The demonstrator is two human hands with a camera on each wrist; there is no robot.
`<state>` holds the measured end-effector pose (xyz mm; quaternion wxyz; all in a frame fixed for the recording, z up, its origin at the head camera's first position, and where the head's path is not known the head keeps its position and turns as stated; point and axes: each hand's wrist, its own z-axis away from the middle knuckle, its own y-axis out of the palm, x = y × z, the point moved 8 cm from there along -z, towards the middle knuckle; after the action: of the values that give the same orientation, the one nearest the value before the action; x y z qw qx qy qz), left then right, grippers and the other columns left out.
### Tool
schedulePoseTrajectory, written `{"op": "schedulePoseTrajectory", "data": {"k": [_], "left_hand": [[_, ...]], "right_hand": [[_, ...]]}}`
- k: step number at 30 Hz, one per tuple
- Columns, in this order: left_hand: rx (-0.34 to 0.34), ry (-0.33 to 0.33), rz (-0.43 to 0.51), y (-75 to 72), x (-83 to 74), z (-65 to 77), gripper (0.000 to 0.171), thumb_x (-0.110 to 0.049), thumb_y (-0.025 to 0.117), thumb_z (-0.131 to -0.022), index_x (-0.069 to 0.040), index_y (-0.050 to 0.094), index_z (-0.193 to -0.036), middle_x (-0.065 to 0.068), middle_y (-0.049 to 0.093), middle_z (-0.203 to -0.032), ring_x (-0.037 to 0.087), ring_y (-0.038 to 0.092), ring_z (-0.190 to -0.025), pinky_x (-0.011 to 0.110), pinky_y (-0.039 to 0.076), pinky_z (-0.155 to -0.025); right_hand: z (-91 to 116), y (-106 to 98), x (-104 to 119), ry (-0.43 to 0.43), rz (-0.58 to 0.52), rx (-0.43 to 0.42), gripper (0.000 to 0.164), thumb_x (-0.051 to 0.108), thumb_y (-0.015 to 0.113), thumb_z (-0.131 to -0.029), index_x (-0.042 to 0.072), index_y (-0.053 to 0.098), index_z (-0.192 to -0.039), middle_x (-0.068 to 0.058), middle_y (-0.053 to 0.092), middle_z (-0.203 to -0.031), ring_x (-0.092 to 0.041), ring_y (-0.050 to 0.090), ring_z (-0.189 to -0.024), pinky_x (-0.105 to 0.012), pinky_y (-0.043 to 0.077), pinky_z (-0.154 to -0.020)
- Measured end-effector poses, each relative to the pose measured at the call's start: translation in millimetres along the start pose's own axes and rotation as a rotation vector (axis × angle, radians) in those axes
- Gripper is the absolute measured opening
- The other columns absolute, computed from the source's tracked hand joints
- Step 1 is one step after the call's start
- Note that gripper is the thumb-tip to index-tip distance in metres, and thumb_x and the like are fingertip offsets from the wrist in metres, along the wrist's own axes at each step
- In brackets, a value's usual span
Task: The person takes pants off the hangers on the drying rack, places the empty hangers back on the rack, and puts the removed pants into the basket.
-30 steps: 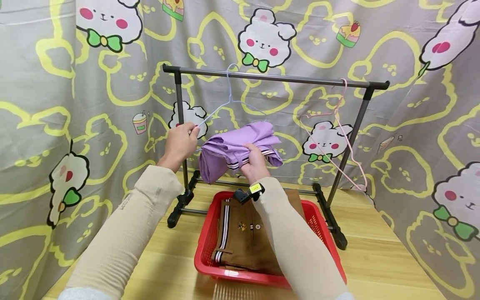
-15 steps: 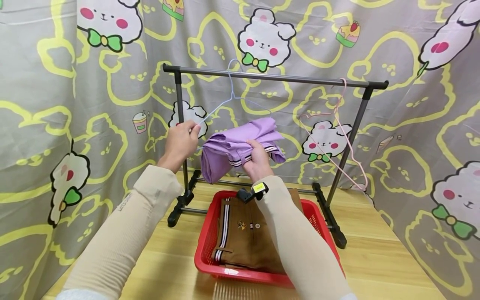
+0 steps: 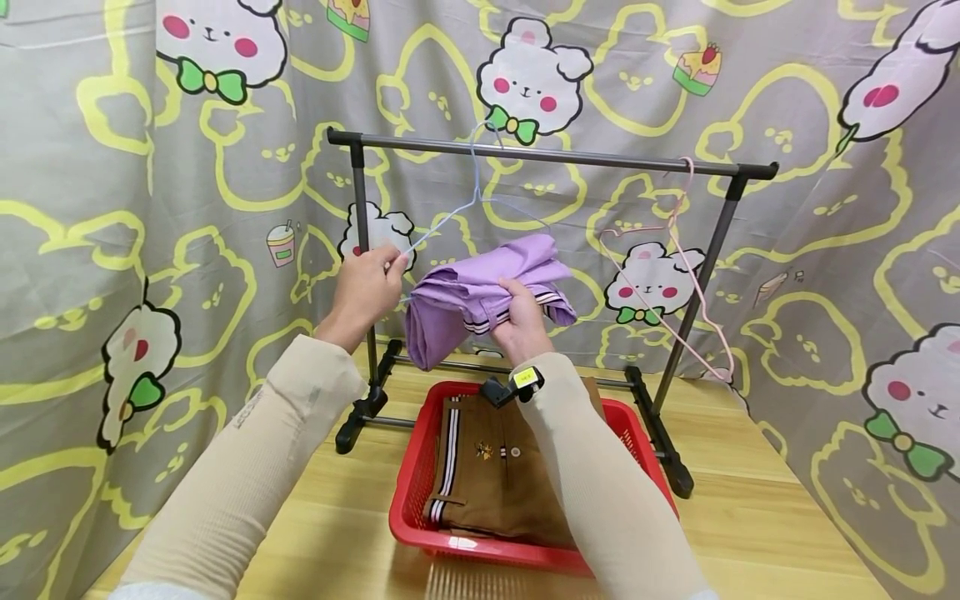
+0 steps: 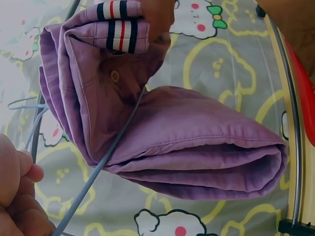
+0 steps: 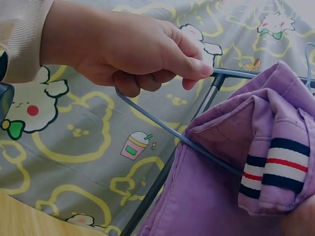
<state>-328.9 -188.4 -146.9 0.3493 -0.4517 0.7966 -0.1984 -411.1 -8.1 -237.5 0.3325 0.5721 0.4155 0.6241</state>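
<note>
In the head view my left hand (image 3: 367, 287) grips the left corner of a light blue hanger (image 3: 444, 221), whose hook overlaps the rack's top rail. Folded purple trousers (image 3: 480, 279) drape over the hanger's lower bar. My right hand (image 3: 522, 327) pinches them near the striped waistband, thumb on top; its other fingers are hidden beneath the cloth. From the left wrist, the bar (image 4: 101, 164) runs into the fold, with the folded legs (image 4: 197, 142) hanging on one side. The right wrist view shows the waistband stripes (image 5: 288, 164) beside the bar.
A black and grey clothes rack (image 3: 600, 160) stands on the wooden surface (image 3: 750, 500). A pink hanger (image 3: 675, 237) hangs at its right end. Below my right forearm sits a red basket (image 3: 480, 550) holding folded brown trousers (image 3: 480, 483). A patterned curtain (image 3: 247, 317) surrounds the rack.
Both hands have shifted slightly right, carrying the blue hanger and the purple trousers with them. The hook has slid a little rightward against the rail. My hold on both things stays the same.
</note>
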Motion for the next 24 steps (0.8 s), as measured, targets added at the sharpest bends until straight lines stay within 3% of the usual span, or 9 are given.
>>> {"op": "schedulePoseTrajectory", "data": {"k": [11,19,24], "left_hand": [[-0.021,0.025,0.014,0.8,5.3,10.2,0.02,-0.017,0.053,-0.099,-0.002,0.063,-0.089,0.014,0.058,-0.072,0.037,0.054,-0.072,0.046,0.043,-0.068],[-0.082,0.056,-0.024,-1.3,2.4,14.3,0.019,-0.016,0.057,-0.098,-0.002,0.064,-0.086,0.012,0.058,-0.068,0.036,0.053,-0.064,0.045,0.044,-0.062],[-0.079,0.05,-0.029,3.5,2.0,16.0,0.021,-0.016,0.057,-0.098,-0.003,0.062,-0.083,0.011,0.056,-0.067,0.035,0.053,-0.063,0.045,0.043,-0.06]], "right_hand": [[5.5,-1.4,1.5,-0.007,-0.004,0.013,0.026,-0.005,0.043,-0.094,0.003,0.041,-0.119,-0.01,0.049,-0.127,-0.022,0.046,-0.123,-0.035,0.036,-0.107],[10.0,3.9,3.4,0.002,-0.016,0.028,0.021,-0.004,0.04,-0.096,0.004,0.042,-0.114,-0.008,0.051,-0.119,-0.021,0.048,-0.119,-0.034,0.037,-0.106],[13.8,4.7,8.4,-0.006,-0.027,0.026,0.019,-0.002,0.039,-0.097,0.005,0.042,-0.115,-0.007,0.051,-0.119,-0.02,0.047,-0.12,-0.033,0.036,-0.106]]}}
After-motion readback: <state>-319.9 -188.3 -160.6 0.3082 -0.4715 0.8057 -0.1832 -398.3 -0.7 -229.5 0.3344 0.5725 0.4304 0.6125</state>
